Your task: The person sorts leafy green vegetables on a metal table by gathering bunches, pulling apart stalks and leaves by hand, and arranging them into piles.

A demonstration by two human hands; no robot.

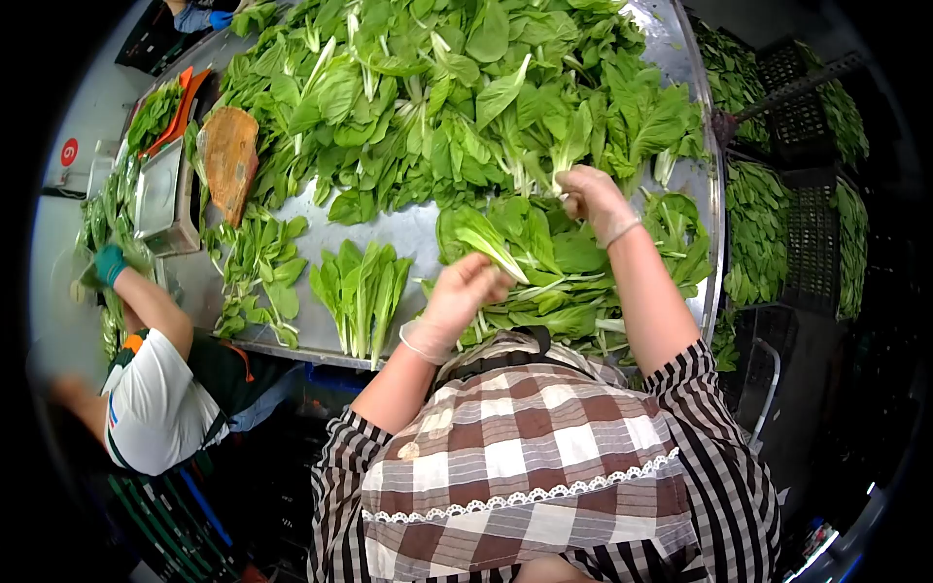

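Note:
My left hand (465,296), in a thin clear glove, has its fingers curled against a leafy green stalk (486,241) with a pale stem. My right hand (595,202), gloved the same way, pinches the white base of another leafy green (571,146) at the front edge of the big heap. Between and below my hands lies a layer of loose greens (569,257), close to my apron. A neat bunch of greens (362,296) lies left of my left hand, stems toward me.
A large heap of greens (418,87) covers the back of the metal table (403,225). At left are a wooden board (229,160), a scale (167,199) and an orange tray (185,109). A co-worker's green-gloved hand (110,262) is beyond. Crates (812,233) of greens stand right.

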